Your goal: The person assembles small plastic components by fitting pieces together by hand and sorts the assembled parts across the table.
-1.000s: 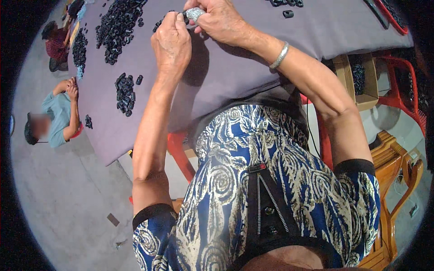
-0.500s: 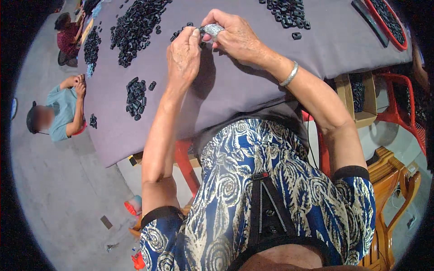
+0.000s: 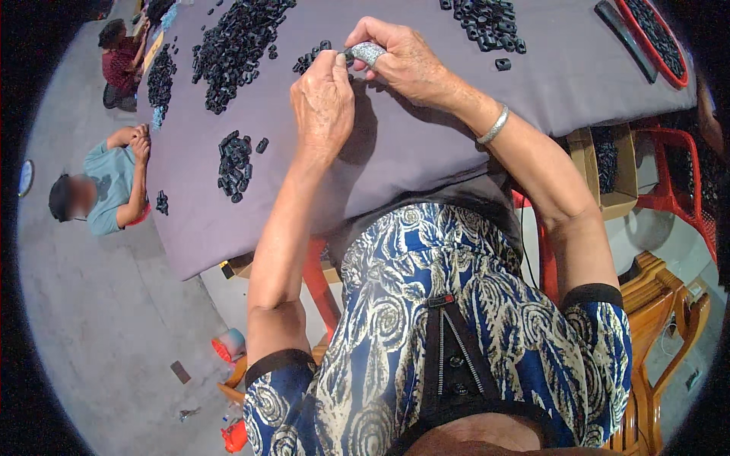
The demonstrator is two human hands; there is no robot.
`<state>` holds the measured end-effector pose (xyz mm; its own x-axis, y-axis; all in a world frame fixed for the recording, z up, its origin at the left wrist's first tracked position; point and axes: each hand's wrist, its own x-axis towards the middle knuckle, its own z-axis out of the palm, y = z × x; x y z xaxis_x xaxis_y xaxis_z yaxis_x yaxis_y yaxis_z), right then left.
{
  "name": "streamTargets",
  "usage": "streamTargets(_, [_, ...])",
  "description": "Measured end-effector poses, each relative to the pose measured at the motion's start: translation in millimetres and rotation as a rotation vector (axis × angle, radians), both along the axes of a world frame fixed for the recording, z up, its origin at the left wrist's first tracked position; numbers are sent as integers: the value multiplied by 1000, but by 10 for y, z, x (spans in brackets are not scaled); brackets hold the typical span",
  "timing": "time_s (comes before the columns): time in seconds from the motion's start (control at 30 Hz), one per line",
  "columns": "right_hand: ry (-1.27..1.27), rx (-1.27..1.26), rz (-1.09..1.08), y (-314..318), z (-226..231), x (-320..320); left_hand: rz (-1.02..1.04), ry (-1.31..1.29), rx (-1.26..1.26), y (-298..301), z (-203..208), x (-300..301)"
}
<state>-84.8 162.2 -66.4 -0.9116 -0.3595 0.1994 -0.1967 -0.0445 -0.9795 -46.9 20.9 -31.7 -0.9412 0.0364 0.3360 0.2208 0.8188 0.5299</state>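
My left hand point(image 3: 322, 102) is closed in a pinch at the far middle of the table, its fingertips on a small black piece point(image 3: 348, 55). Against the same spot my right hand point(image 3: 407, 64) is closed, fingers curled. A silvery speckled piece point(image 3: 369, 52) shows at its thumb; I cannot tell whether it is a thumb cover or a tool's handle. Just behind the left hand lies a small cluster of black tubular pieces point(image 3: 310, 57). To the left is a small pile of the same pieces point(image 3: 235, 171), with one loose piece point(image 3: 261, 144) beside it.
A mauve cloth point(image 3: 426, 152) covers the table. Larger black heaps lie at the far left point(image 3: 228, 61) and far right point(image 3: 487, 26). A red-rimmed basket point(image 3: 683, 81) stands right, beside a dark bar point(image 3: 625, 40). A cardboard box point(image 3: 623, 199) sits below the right edge. Two people sit left.
The view has shifted slightly, moving the whole scene a little to the right. My left hand has turned a bit, knuckles more upward; both hands stay pressed together at the same place.
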Motion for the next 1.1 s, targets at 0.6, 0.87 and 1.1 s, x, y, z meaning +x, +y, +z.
streamTargets(0.6, [-148,-139,101,80,62,-22,-50,-336,512,-68,15,-119])
streamTargets(0.87, [-42,-68,18,23,18,-20,15,-315,391,-46,-41,-125])
streamTargets(1.1, [20,-37,-84,-54,-24,31,77,-259,246,-9,-63,-101])
